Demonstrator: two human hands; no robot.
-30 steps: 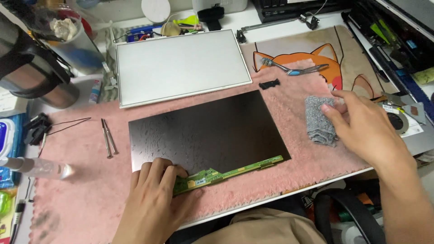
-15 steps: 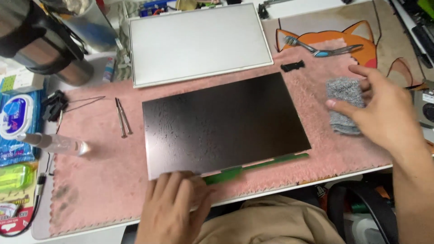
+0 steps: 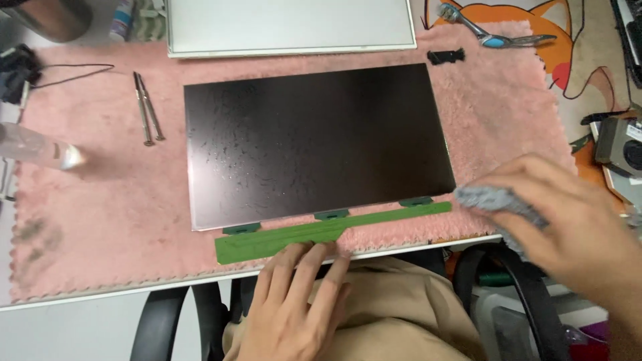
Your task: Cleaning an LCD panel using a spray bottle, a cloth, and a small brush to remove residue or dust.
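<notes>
A dark bare display panel (image 3: pixel 314 140) lies flat on a pink fluffy mat (image 3: pixel 100 207), smeared with streaks, its green circuit strip (image 3: pixel 321 230) along the near edge. My left hand (image 3: pixel 294 301) rests at the table's near edge, fingertips touching the green strip, holding nothing. My right hand (image 3: pixel 562 220) grips a grey cloth (image 3: pixel 491 199) just beyond the panel's near right corner.
A white backlight frame (image 3: pixel 287 27) lies behind the panel. Two screwdrivers (image 3: pixel 147 107) and a clear spray bottle (image 3: pixel 37 147) are at the left. A black clip (image 3: pixel 446 55), tweezers (image 3: pixel 495 33) and a small fan (image 3: pixel 622 144) sit at the right.
My right hand has picked the grey cloth up off the mat and carried it toward the panel's near right corner. My left hand slid back to the strip's edge; the view moved closer.
</notes>
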